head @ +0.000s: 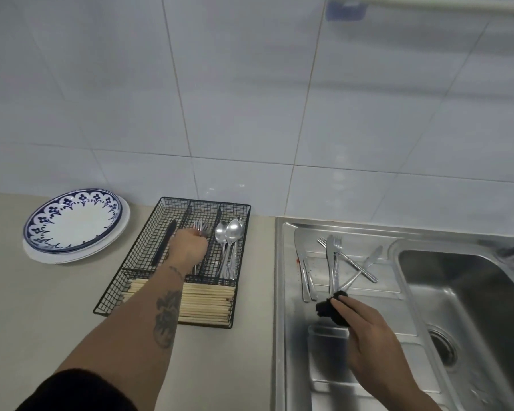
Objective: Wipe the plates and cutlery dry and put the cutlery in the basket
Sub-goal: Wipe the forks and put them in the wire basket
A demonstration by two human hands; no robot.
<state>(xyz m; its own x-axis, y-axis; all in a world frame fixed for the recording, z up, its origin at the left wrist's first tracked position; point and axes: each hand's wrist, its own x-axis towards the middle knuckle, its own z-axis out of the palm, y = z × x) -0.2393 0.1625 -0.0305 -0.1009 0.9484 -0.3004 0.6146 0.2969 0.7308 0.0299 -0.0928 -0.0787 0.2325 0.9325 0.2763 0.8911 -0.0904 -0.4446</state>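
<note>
Inside basket [149, 256]: forks [201, 228], spoons [230, 235], chopsticks [205, 304].

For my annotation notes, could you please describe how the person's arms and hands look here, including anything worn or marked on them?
Both hands are bare, with no gloves, rings or watch visible. The left hand belongs to a forearm that carries a large dark tattoo, with a smaller mark nearer the wrist, and a black sleeve is pushed up towards the elbow. The right hand and its forearm show no sleeve or marking.
</note>
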